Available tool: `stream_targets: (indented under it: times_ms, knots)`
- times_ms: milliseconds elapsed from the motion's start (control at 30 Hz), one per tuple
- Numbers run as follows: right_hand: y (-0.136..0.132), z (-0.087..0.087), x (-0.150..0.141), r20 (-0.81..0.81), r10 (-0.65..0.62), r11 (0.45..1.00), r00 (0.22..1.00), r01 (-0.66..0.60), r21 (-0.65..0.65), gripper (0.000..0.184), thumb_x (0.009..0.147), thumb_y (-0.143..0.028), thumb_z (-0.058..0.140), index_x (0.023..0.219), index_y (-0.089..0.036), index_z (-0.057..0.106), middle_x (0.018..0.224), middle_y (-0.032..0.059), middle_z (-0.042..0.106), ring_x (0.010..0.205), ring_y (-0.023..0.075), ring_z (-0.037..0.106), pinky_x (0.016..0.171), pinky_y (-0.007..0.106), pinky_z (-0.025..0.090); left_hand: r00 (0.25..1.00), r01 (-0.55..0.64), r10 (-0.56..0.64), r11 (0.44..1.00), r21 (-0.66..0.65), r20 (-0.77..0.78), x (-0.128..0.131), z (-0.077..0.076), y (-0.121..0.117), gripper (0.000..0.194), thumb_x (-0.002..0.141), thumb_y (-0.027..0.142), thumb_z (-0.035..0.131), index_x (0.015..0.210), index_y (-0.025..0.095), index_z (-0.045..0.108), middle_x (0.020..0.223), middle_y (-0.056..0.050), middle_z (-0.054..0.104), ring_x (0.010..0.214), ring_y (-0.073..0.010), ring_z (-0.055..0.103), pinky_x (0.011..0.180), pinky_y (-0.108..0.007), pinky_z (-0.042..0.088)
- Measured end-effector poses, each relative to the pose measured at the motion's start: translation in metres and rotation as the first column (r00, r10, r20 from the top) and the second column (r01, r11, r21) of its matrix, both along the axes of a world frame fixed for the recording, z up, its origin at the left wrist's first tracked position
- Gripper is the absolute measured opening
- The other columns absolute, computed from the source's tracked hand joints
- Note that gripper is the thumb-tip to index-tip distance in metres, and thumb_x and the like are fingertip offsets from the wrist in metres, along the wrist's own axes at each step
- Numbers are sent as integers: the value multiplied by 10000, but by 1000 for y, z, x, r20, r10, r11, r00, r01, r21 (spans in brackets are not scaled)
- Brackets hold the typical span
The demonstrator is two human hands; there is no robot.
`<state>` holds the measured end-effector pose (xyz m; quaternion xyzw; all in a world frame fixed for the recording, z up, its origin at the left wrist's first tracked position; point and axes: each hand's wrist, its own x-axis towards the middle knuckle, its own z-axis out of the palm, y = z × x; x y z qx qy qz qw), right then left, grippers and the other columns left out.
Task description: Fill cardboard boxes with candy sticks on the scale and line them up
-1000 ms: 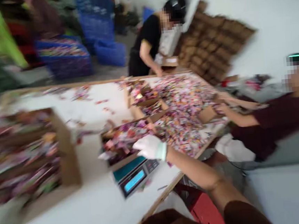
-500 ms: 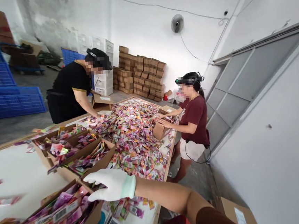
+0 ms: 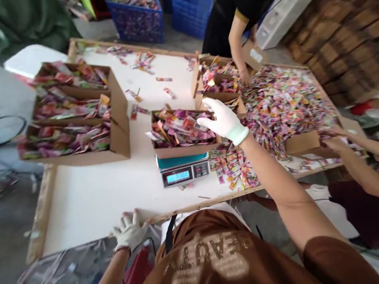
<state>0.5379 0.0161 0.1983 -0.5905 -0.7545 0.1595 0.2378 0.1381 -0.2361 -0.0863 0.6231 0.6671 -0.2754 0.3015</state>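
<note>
A cardboard box [image 3: 186, 151] full of small colourful packets [image 3: 181, 127] stands on a digital scale [image 3: 185, 172] with a lit blue display. My right hand [image 3: 220, 116], in a white glove with a pale green cuff, hovers at the right end of this box. Its thumb and fingers are apart, and I see nothing held between them. My left hand [image 3: 129, 231], gloved too, rests at the near edge of the table [image 3: 82, 200] with its fingers spread. No object shows in it.
Several filled boxes [image 3: 119, 117] stand together at the left. More filled boxes [image 3: 197, 81] sit behind my right hand. A large heap of packets [image 3: 285, 102] covers the right side, where two co-workers reach in. Blue crates [image 3: 137, 18] stand behind the table.
My view has swung left and down, bringing the scale display, the left-hand boxes and my left hand into sight. My right hand remains open near the boxes.
</note>
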Motion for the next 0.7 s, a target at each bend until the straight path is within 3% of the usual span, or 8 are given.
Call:
stream_targets:
  times_ms: [100, 200, 300, 433, 567, 633, 700]
  knots:
    - [22, -19, -33, 254, 60, 997, 965, -45, -63, 722, 834, -541, 780, 1398, -142, 569, 1384, 184, 586, 1240, 356, 601, 1070, 521, 499, 997, -64, 63, 998, -25, -42, -4, -16, -14, 901, 970, 661, 270, 1675, 116, 136, 1717, -292, 60, 1601, -473, 68, 1228, -700, 84]
    - [32, -39, -58, 484, 6, 999, 875, 16, -43, 770, 765, -542, 841, 1350, -126, 565, 1362, 210, 550, 1142, 363, 610, 1005, 521, 502, 997, -71, 70, 997, -25, -33, -4, -25, -11, 912, 956, 672, 277, 1676, 132, 125, 1726, -276, 46, 1605, -466, 68, 1233, -686, 65]
    - [26, -52, -70, 596, -56, 998, 801, 48, 29, 767, 758, -441, 866, 1367, -114, 534, 1380, 244, 518, 1106, 370, 582, 934, 508, 499, 996, -79, 78, 997, -19, -40, -6, -29, -11, 911, 954, 667, 301, 1677, 142, 123, 1723, -283, 45, 1601, -471, 89, 1231, -684, 59]
    - [10, -57, -71, 559, -74, 997, 826, 44, 67, 667, 836, -344, 810, 1395, -105, 536, 1390, 228, 514, 1145, 367, 554, 922, 476, 485, 996, -76, 76, 997, -1, -39, -7, -33, -16, 910, 953, 673, 293, 1677, 146, 132, 1722, -286, 48, 1602, -471, 80, 1228, -685, 62]
    - [9, -53, -69, 510, 46, 998, 859, -22, -52, 348, 898, -295, 746, 1203, -149, 668, 1215, 149, 626, 1111, 339, 593, 939, 466, 475, 993, -120, 120, 993, 9, -4, -4, -22, -8, 906, 929, 636, 378, 1656, 114, 235, 1707, -306, 117, 1593, -484, 109, 1221, -698, 83]
    - [7, -47, -65, 426, 83, 996, 901, -57, -74, 426, 874, -299, 776, 1260, -162, 658, 1241, 135, 641, 1156, 341, 598, 990, 484, 476, 975, -203, 199, 979, 34, 95, -2, -10, 7, 903, 864, 617, 505, 1589, 89, 394, 1639, -344, 286, 1540, -531, 243, 1184, -733, 166]
    - [0, -38, -55, 307, 108, 994, 946, -101, -41, 630, 829, -283, 818, 1400, -158, 584, 1380, 144, 602, 1258, 338, 572, 1077, 491, 463, 942, -271, 253, 961, 57, 219, 0, 4, 28, 813, 811, 599, 580, 1464, 116, 559, 1499, -325, 496, 1426, -531, 436, 1132, -717, 298]
